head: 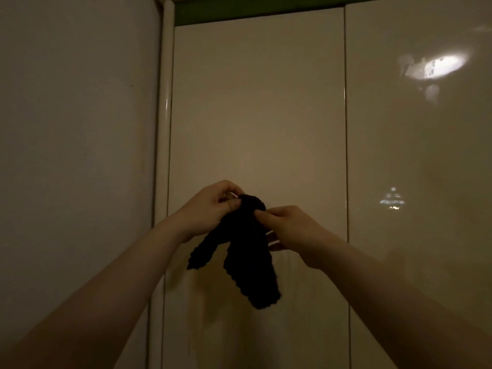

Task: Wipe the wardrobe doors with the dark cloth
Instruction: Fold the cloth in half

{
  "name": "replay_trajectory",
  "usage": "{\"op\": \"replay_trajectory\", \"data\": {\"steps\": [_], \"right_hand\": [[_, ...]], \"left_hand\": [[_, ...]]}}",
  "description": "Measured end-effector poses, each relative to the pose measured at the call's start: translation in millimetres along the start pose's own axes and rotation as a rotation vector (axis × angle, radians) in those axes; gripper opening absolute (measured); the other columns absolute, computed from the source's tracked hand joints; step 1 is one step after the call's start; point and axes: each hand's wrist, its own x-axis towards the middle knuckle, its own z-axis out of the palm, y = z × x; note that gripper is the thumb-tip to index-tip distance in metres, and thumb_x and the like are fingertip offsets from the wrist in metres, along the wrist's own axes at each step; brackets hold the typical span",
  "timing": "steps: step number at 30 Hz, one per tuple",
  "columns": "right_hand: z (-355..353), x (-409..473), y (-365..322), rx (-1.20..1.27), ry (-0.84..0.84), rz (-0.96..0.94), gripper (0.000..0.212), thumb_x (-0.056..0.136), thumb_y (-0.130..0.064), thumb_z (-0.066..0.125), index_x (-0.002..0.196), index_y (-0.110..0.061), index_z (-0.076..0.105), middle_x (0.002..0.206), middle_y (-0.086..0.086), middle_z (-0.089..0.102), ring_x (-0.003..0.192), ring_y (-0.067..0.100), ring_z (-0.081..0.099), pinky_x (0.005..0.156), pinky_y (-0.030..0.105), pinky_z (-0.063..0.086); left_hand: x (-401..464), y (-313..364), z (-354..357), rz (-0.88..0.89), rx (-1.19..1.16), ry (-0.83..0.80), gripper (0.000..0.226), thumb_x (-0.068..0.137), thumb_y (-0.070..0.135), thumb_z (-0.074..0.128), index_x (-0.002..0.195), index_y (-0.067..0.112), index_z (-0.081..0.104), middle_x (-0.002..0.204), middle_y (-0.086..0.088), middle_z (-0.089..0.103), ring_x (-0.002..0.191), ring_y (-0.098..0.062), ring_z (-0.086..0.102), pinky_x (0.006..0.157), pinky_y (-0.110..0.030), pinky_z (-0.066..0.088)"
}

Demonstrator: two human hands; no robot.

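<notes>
A dark, nubby cloth (pixel 245 251) hangs bunched in front of me, held up in the air before the glossy cream wardrobe door (pixel 255 115). My left hand (pixel 210 209) pinches the cloth's top end. My right hand (pixel 287 230) grips it just below and to the right. Two loose ends of the cloth dangle down, one short to the left, one longer to the lower right. The cloth is not touching the door. A second door panel (pixel 418 155) stands to the right, past a narrow vertical gap.
A plain wall (pixel 74 142) runs along the left, meeting a rounded cream corner post (pixel 166 89) of the wardrobe. A green strip (pixel 239 9) shows above the doors. Light reflections glare on the right door. The room is dim.
</notes>
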Motion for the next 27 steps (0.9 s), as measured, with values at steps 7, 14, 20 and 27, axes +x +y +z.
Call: {"op": "replay_trajectory", "data": {"steps": [7,14,20,27], "right_hand": [[2,0,3,0.014,0.098,-0.001,0.045,0.091,-0.038,0.062,0.108,0.004,0.058,0.102,0.017,0.067,0.092,0.027,0.064,0.084,0.045,0.052],[7,0,-6,0.076,0.191,-0.009,0.027,0.093,-0.035,0.059,0.097,-0.009,0.058,0.102,0.019,0.067,0.092,0.036,0.066,0.076,0.044,0.055],[0,-4,-5,0.049,0.272,-0.002,0.028,0.092,-0.032,0.058,0.104,-0.007,0.06,0.099,0.012,0.065,0.092,0.028,0.064,0.082,0.043,0.055],[-10,-9,0,0.101,0.315,-0.021,0.031,0.092,-0.029,0.058,0.105,-0.002,0.059,0.089,0.007,0.061,0.081,0.021,0.059,0.07,0.033,0.048]], "left_hand": [[-8,-1,-2,-0.044,-0.009,0.0,0.016,0.097,0.011,0.053,0.097,0.026,0.058,0.097,-0.006,0.066,0.087,-0.014,0.063,0.069,-0.016,0.05],[-25,-15,27,-0.331,0.108,-0.03,0.031,0.096,0.042,0.05,0.11,0.015,0.057,0.103,-0.006,0.065,0.081,-0.019,0.063,0.068,-0.03,0.048],[-47,-8,53,-0.67,0.013,-0.239,0.073,0.088,0.075,0.028,0.107,0.014,0.063,0.09,-0.005,0.076,0.08,-0.023,0.073,0.089,-0.036,0.051],[-46,-19,68,-0.648,-0.519,-0.297,0.044,0.094,0.04,0.053,0.124,0.008,0.057,0.096,-0.014,0.064,0.077,-0.023,0.063,0.086,-0.038,0.05]]}}
